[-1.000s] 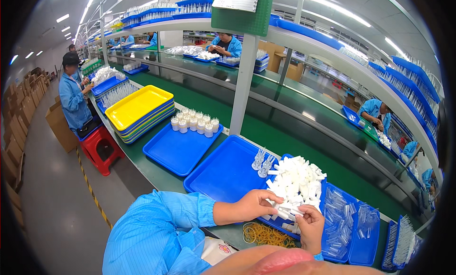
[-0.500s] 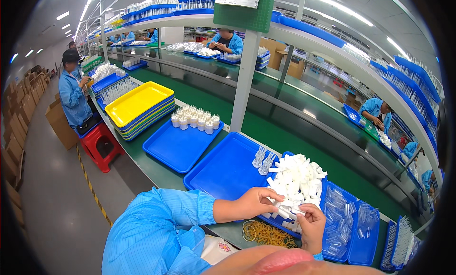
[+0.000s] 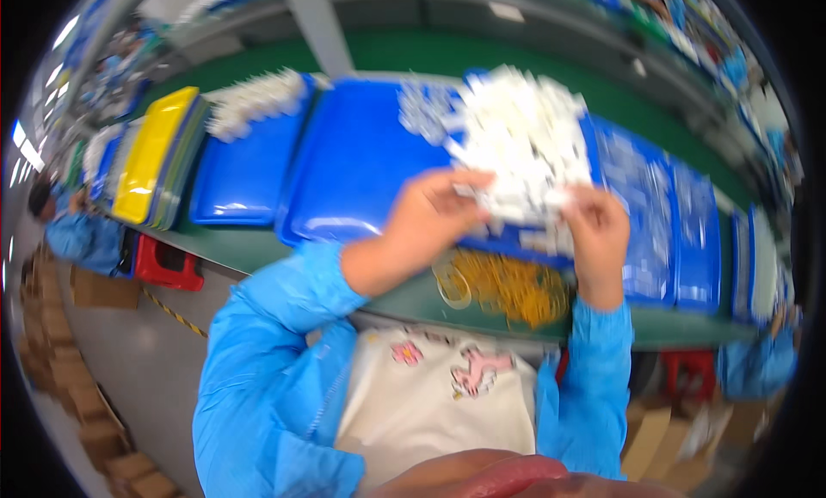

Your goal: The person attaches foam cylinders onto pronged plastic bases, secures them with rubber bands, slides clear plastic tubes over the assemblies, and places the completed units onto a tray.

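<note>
A heap of small white pieces (image 3: 525, 128) fills a blue tray in front of me. At its near left edge my left hand (image 3: 434, 214) has thumb and fingers drawn together around a small white piece (image 3: 465, 190). My right hand (image 3: 600, 223) is at the heap's near right edge, thumb and fingertips pinched; blur hides what lies between them. To the left, clear plastic parts (image 3: 423, 109) stand at the far right corner of a large blue tray (image 3: 344, 171). A pile of yellow rubber bands (image 3: 508, 290) lies on the bench just below the heap.
Right of the heap are blue trays of clear tubes (image 3: 632, 197). At left stand a blue tray (image 3: 237, 184) with white-based parts (image 3: 258, 102) and a stack topped by a yellow tray (image 3: 155, 154). A red stool (image 3: 168, 264) is beside the bench (image 3: 396, 304); a co-worker (image 3: 82, 231) is farther left.
The view has tilted down and turned, so the bench now runs across it and more of my arms shows. My hands are farther apart, each at one side of the heap's near edge.
</note>
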Demonstrator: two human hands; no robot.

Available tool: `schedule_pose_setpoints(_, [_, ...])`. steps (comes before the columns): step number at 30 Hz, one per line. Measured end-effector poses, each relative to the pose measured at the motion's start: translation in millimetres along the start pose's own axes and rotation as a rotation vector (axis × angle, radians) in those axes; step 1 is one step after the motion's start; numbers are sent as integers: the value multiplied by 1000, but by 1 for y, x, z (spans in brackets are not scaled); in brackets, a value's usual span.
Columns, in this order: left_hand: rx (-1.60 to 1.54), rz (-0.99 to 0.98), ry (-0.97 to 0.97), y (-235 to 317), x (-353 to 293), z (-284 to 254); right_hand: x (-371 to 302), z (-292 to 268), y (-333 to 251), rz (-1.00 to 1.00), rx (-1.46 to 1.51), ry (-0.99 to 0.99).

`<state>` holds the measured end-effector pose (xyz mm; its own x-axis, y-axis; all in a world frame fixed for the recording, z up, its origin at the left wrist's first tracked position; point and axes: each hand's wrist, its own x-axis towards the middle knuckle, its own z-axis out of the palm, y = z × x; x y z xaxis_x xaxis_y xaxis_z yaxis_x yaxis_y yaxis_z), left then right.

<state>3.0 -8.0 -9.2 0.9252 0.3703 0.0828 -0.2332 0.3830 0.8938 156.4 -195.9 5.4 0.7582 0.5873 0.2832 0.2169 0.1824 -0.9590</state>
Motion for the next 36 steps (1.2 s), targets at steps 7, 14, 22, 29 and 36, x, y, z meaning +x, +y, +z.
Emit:
schedule_pose_setpoints(7, [180, 36, -38, 6, 8, -4, 5, -1, 4, -99, 32, -85])
schedule_pose_setpoints(14, [168, 61, -56, 1, 0, -6, -1, -3, -4, -1, 11, -8])
schedule_pose_setpoints(22, [118, 22, 16, 5, 1, -2, -5, 0, -7, -83, -63, -72])
schedule_pose_setpoints(29, [150, 22, -14, 3, -2, 0, -10, 19, -6, -100, -107, -117])
schedule_pose_setpoints(36, [206, 61, -116, 1, -2, 5, -16, 36, -5, -305, -318, -180])
